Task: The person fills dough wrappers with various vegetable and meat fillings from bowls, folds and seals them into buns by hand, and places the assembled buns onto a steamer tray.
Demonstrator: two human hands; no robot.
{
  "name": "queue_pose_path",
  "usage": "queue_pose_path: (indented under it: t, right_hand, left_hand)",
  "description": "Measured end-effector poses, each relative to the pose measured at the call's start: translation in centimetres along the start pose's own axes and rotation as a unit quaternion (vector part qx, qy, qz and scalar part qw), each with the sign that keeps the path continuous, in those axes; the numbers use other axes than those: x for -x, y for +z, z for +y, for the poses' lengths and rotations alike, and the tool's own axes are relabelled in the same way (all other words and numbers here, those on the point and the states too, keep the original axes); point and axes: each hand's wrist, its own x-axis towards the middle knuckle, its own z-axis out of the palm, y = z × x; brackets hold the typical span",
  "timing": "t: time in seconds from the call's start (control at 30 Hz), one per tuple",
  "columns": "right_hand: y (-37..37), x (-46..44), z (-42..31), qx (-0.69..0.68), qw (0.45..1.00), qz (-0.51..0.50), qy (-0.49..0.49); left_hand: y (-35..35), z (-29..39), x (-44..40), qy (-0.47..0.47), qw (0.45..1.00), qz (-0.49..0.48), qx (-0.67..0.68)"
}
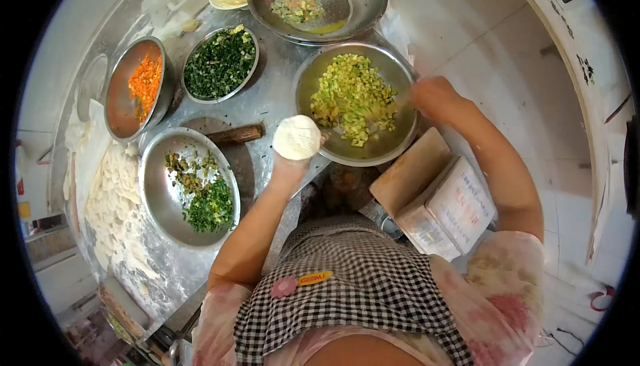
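My left hand point(291, 168) holds up a round white dough wrapper point(297, 137), which covers most of the fingers. It is just left of a steel bowl of chopped pale-green vegetable point(353, 93). At that bowl's right rim is my right hand point(437, 101), its fingers curled closed and smeared by motion. A faint blurred shape reaches from the fingers over the vegetable, too unclear to name.
On the metal table point(267, 106) stand a bowl of chopped greens point(221, 64), a bowl of orange shreds point(145, 86), a bowl of mixed filling point(207, 206) and a large basin point(317, 6). A wooden rolling pin point(237, 134), floury dough pieces point(117, 199) and a cardboard box point(447, 209) are nearby.
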Motion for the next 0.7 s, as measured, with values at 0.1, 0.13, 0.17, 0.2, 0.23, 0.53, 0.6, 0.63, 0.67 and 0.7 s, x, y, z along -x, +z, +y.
queue_pose_path:
  t: [0.1,0.13,0.17,0.2,0.23,0.53,0.6,0.63,0.67,0.7]
  right_hand:
    - [-0.6,-0.9,-1.1,-0.099,0.975,0.2,0.018]
    - [0.2,-0.7,-1.1,-0.085,0.975,0.203,-0.039]
    - [1.7,-0.1,-1.0,-0.07,0.971,0.205,-0.096]
    - [2.6,0.5,-1.2,-0.055,0.965,0.206,-0.152]
    - [2.4,0.7,-2.3,-0.035,0.975,0.168,-0.139]
    - [3.0,0.1,-7.4,-0.202,0.961,0.191,-0.002]
    - [5.1,-1.9,-10.7,-0.277,0.954,0.112,-0.006]
    - [4.7,-2.4,-10.9,-0.271,0.954,0.123,0.024]
    - [4.3,-3.1,-10.7,-0.265,0.953,0.134,0.052]
    - [3.9,-3.5,-10.4,-0.259,0.952,0.144,0.081]
  left_hand:
    - [-1.5,-0.3,-1.1,0.011,0.999,0.011,-0.052]
    - [-1.8,-0.2,-1.2,0.004,0.998,0.009,-0.06]
    - [-2.1,0.0,-1.4,-0.003,0.998,0.007,-0.068]
    - [-2.2,-0.4,-1.5,0.0,0.998,0.009,-0.065]
    - [-2.3,-0.5,-1.6,0.016,0.997,0.011,-0.075]
    - [-2.7,2.7,-2.4,-0.004,0.996,0.045,-0.08]
    - [-1.6,1.7,-3.5,-0.034,0.999,0.028,0.015]
    - [-0.9,0.8,-4.3,-0.05,0.997,0.021,0.063]
    - [0.0,-0.4,-5.2,-0.035,0.996,0.012,0.085]
    - [1.0,0.0,-6.0,-0.079,0.985,0.024,0.153]
